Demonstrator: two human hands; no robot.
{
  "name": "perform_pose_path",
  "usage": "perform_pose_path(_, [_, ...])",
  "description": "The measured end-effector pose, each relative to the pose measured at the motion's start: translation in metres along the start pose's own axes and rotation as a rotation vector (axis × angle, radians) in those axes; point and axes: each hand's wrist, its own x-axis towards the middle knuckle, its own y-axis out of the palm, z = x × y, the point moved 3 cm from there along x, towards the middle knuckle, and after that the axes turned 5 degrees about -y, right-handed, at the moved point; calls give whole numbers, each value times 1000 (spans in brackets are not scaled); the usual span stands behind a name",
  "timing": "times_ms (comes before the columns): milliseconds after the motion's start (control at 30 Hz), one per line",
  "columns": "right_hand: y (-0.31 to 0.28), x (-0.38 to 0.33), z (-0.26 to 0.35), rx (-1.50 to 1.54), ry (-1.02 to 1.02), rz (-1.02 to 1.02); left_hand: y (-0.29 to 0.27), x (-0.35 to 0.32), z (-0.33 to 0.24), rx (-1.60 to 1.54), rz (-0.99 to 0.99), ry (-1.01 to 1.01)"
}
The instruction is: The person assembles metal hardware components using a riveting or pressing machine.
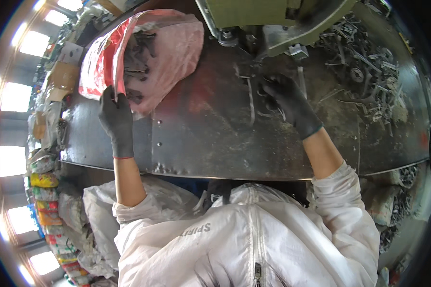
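With the left hand (116, 120) pinching only the rim of the red-and-pink plastic bag (143, 57) of dark metal parts at upper left, and the right hand (288, 101) curled shut on a small part at upper centre, the bag may slip and spill across the steel table (215, 143).
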Motion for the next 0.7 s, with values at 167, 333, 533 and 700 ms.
perform_pose_path(167, [-11,3,-9,70,9,15,-42,42,-1,-140,-180,-70])
perform_pose_path(333, [-6,11,-3,67,21,15,-55,52,0,-193,-241,-69])
perform_pose_path(533, [4,-8,16,147,-138,113,-42,31,-2,-268,-184,-114])
perform_pose_path(700, [39,-5,-1,-385,-510,149,-33,2,-18,-219,-51,-125])
